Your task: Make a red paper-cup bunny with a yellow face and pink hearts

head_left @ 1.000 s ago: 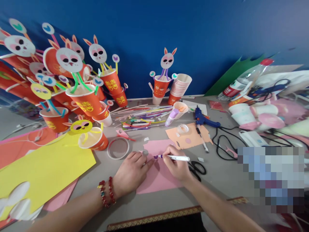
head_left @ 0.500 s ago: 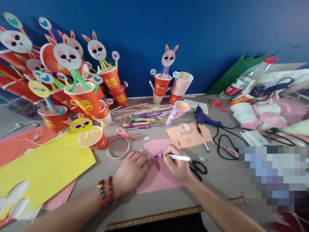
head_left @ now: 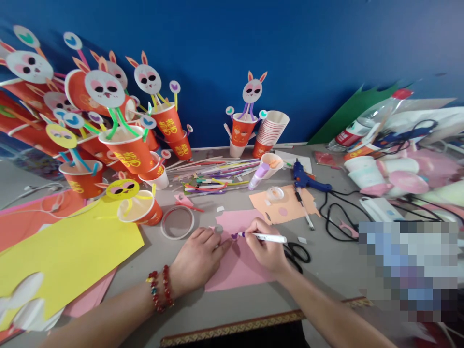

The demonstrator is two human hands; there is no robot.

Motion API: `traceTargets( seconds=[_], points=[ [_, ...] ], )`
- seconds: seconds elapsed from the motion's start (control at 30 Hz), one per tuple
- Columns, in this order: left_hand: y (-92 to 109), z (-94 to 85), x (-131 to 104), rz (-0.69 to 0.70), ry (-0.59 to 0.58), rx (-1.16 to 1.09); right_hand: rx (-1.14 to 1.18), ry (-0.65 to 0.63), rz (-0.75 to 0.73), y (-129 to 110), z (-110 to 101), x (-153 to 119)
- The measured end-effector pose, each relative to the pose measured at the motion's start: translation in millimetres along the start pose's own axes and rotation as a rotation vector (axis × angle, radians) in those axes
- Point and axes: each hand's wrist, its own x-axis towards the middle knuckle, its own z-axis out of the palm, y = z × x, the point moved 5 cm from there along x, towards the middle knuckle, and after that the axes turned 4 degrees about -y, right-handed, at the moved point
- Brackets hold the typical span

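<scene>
My right hand (head_left: 266, 246) pinches a white marker (head_left: 270, 238) with a purple tip. The tip rests at a small paper disc (head_left: 235, 236) that bears a purple mark. My left hand (head_left: 199, 253) lies flat, palm down, partly on the pink paper (head_left: 241, 268), and a fingertip reaches the edge of the disc. A grey round piece (head_left: 218, 229) shows just beyond the left fingers. Black-handled scissors (head_left: 299, 252) lie partly hidden behind my right wrist.
Rabbit-faced red paper cups (head_left: 125, 154) crowd the left. A tape roll (head_left: 177, 223), orange paper (head_left: 286, 205), a blue glue gun (head_left: 308, 178) with its cord, and pipe cleaners (head_left: 213, 183) lie farther back. Yellow card (head_left: 79, 241) covers the left side. A bottle (head_left: 362, 128) leans at right.
The view has tilted very slightly. Both hands stay in nearly the same place, with the marker tip still at the disc.
</scene>
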Motion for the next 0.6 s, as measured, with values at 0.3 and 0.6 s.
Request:
traceTargets(
  seconds=[0.3,0.6],
  points=[
    [0.0,0.1,-0.5,0.006,0.007,-0.001,0.029,0.012,-0.003,3.2,0.3,-1.5],
    [-0.6,3.1,-0.7,0.006,0.03,0.008,0.142,0.024,0.024,8.1,1.2,-3.4]
  ],
)
